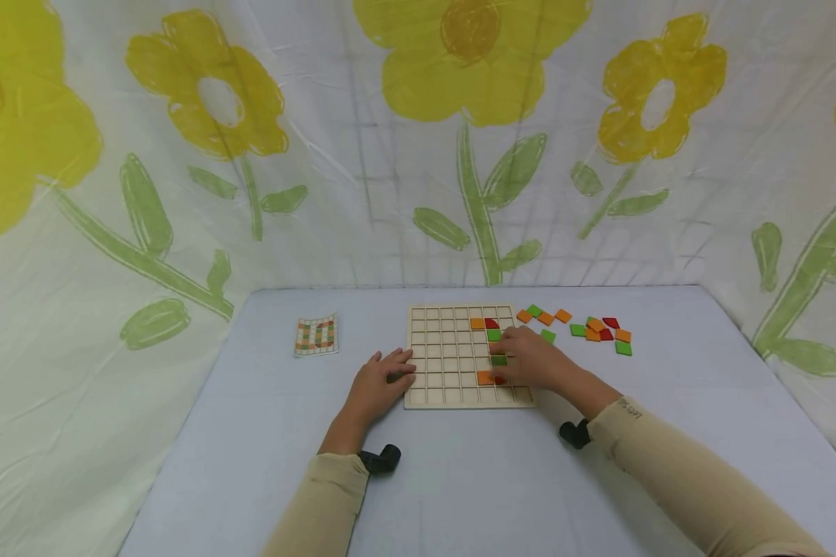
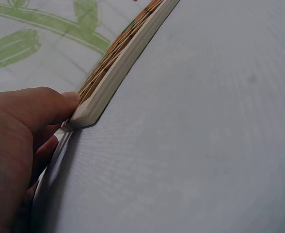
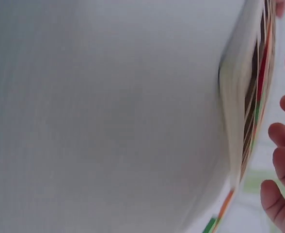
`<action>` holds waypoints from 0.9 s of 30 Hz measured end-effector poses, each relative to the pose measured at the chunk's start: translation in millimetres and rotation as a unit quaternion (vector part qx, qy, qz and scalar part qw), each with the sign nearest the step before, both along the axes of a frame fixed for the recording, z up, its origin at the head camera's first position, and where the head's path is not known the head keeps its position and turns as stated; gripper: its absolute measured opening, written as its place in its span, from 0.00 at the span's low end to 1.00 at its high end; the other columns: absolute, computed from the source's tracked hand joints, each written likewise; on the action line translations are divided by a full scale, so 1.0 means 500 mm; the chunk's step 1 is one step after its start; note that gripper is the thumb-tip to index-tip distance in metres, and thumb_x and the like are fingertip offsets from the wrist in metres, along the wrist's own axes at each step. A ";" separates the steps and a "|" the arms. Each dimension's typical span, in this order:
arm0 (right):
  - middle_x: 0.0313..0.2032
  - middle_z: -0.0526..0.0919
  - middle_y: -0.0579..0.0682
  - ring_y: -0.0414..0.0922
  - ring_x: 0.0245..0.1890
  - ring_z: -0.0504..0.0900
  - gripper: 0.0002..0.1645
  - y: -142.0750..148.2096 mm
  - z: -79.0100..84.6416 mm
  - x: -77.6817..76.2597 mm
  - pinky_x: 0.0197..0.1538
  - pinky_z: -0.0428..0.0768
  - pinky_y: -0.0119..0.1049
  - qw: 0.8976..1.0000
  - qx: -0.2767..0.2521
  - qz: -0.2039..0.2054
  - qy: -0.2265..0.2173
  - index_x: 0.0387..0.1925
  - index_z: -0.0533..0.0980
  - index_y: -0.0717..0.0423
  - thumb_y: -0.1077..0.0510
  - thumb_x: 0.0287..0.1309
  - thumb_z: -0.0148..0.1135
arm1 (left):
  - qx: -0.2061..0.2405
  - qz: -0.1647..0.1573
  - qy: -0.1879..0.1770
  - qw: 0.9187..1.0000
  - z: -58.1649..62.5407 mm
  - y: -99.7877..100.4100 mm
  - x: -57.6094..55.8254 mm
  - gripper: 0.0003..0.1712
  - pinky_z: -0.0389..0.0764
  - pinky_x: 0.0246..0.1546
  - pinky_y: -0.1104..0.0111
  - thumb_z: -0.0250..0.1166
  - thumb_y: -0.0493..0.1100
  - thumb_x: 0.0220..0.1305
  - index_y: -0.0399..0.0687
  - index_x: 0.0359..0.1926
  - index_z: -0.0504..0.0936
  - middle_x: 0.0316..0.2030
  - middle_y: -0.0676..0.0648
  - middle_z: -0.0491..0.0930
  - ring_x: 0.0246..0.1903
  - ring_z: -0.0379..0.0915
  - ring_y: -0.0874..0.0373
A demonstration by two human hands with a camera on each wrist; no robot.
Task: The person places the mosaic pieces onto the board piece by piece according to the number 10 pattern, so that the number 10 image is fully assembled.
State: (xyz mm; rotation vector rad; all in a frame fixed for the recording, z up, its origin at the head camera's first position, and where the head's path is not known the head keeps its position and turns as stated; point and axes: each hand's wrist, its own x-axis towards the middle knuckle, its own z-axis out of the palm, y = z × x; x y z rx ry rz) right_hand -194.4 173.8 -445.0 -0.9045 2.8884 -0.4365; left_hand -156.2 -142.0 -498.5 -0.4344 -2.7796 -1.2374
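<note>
A pale wooden board (image 1: 453, 352), divided by thin ridges into square compartments, lies on the table (image 1: 460, 480). Toward its right side, one compartment holds an orange tile (image 1: 477, 323), beside a red piece (image 1: 491, 323) with a rounded edge; a green tile (image 1: 494, 335) sits just nearer. The left hand (image 1: 376, 387) touches the board's left edge, fingers relaxed; well apart from it, the right hand (image 1: 536, 359) is over the right columns, fingers loosely spread. Loose flat tiles (image 1: 592, 336), orange, green and red, lie right of the board.
</note>
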 end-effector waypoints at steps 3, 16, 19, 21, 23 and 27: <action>0.47 0.81 0.51 0.51 0.48 0.76 0.22 0.029 0.003 -0.017 0.52 0.80 0.47 0.999 -0.002 -0.043 -0.014 0.48 0.84 0.52 0.44 0.57 0.69 | 0.001 0.000 0.001 1.000 0.000 0.000 -0.001 0.12 0.52 0.77 0.55 0.68 0.45 0.64 0.49 0.47 0.88 0.62 0.52 0.77 0.67 0.67 0.56; 0.54 0.73 0.68 0.66 0.54 0.70 0.27 0.248 -0.001 -0.072 0.53 0.75 0.62 0.983 0.001 -0.185 -0.022 0.57 0.76 0.64 0.50 0.64 0.62 | -0.002 0.001 0.002 1.000 -0.003 0.000 -0.001 0.12 0.52 0.77 0.55 0.68 0.45 0.64 0.49 0.47 0.88 0.62 0.53 0.77 0.67 0.68 0.56; 0.55 0.71 0.70 0.68 0.55 0.68 0.29 0.289 -0.008 -0.076 0.54 0.74 0.64 0.977 0.006 -0.212 -0.028 0.59 0.74 0.65 0.49 0.64 0.61 | -0.001 0.001 0.004 1.000 -0.001 0.000 0.000 0.12 0.53 0.77 0.55 0.68 0.45 0.64 0.49 0.47 0.88 0.62 0.52 0.77 0.67 0.68 0.56; 0.57 0.68 0.71 0.69 0.57 0.66 0.33 0.312 -0.013 -0.077 0.55 0.73 0.65 0.972 0.007 -0.231 -0.042 0.61 0.72 0.66 0.46 0.65 0.60 | 0.000 0.000 0.005 1.000 0.000 0.000 0.000 0.12 0.53 0.77 0.55 0.68 0.45 0.64 0.49 0.47 0.88 0.62 0.52 0.77 0.66 0.69 0.55; 0.58 0.66 0.73 0.71 0.58 0.64 0.36 0.331 -0.015 -0.077 0.57 0.72 0.67 0.967 0.009 -0.246 -0.057 0.63 0.70 0.68 0.45 0.65 0.59 | 0.001 -0.001 0.007 1.000 0.000 0.000 0.000 0.12 0.54 0.76 0.54 0.67 0.45 0.64 0.48 0.47 0.88 0.62 0.52 0.77 0.66 0.69 0.55; 0.60 0.62 0.76 0.73 0.59 0.62 0.40 0.353 -0.017 -0.078 0.59 0.70 0.69 0.960 0.022 -0.263 -0.089 0.66 0.65 0.70 0.42 0.67 0.55 | 0.002 -0.001 0.005 1.000 -0.001 0.000 -0.001 0.12 0.53 0.77 0.54 0.67 0.45 0.64 0.48 0.47 0.88 0.62 0.52 0.77 0.66 0.69 0.55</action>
